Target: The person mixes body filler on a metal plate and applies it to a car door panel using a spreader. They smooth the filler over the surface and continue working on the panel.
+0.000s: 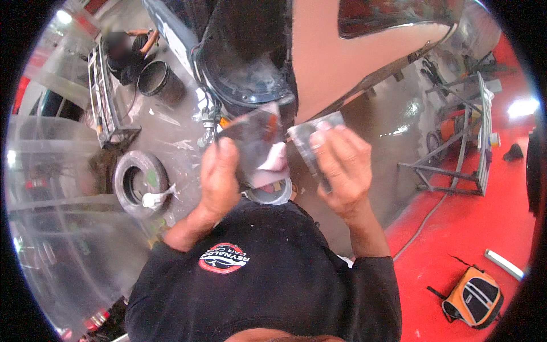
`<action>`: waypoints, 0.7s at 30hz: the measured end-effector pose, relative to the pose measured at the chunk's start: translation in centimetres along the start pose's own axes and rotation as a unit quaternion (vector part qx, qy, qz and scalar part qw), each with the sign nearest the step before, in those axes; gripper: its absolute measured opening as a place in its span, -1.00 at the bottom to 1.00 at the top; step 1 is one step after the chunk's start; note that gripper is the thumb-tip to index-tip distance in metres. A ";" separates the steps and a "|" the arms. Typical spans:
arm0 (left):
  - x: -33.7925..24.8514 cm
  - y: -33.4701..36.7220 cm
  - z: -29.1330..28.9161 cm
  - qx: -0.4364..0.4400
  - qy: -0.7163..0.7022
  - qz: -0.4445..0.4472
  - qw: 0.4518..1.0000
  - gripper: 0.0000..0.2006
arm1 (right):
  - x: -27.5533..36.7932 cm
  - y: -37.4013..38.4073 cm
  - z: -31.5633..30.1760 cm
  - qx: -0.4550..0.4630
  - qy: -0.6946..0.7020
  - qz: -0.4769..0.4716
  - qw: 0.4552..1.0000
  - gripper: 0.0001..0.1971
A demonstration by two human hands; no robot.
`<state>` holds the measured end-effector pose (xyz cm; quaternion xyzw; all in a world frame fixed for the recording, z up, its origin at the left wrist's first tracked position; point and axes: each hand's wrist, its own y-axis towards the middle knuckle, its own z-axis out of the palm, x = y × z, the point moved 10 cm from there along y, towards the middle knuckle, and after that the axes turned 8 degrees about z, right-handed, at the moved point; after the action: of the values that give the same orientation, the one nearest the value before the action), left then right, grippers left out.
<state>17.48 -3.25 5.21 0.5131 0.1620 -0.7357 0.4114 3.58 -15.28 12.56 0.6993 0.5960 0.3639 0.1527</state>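
Observation:
My left hand (219,176) is closed round the left edge of a flat, dark, glossy plate (250,142). A lump of pale pink paste (276,158) lies near the plate's right edge. In my right hand (345,162) is a flat grey spreader (305,142), fingers on its face and thumb beneath. The spreader is tilted, close beside the plate, with a small gap between them. Below the plate shows the rim of a round grey tin (279,196), partly hidden by the plate and my shirt.
Ahead stands a car body with a pinkish panel (319,68) and a dark opening (245,51). A tyre (139,182), black bucket (156,80) and crouching person (122,54) are at left. A metal frame (456,148) and orange backpack (473,296) are at right.

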 end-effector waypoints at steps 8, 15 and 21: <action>0.6 0.3 2.9 0.010 0.179 0.058 0.982 -0.63 | 0.8 -4.5 1.2 0.135 0.047 -0.025 0.989 -0.60; 2.0 -0.7 2.7 -0.098 0.025 0.029 0.994 -0.69 | 2.4 -4.8 -3.4 0.035 0.139 -0.063 0.988 -0.58; 6.7 -2.1 4.0 -0.066 -0.181 -0.204 0.960 -0.64 | -1.3 -6.3 -1.0 0.028 0.122 0.013 0.992 -0.53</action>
<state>12.44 -7.56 0.61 0.2996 0.2342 -0.8721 0.3079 -1.71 -15.17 8.71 0.6614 0.6112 0.4313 0.0542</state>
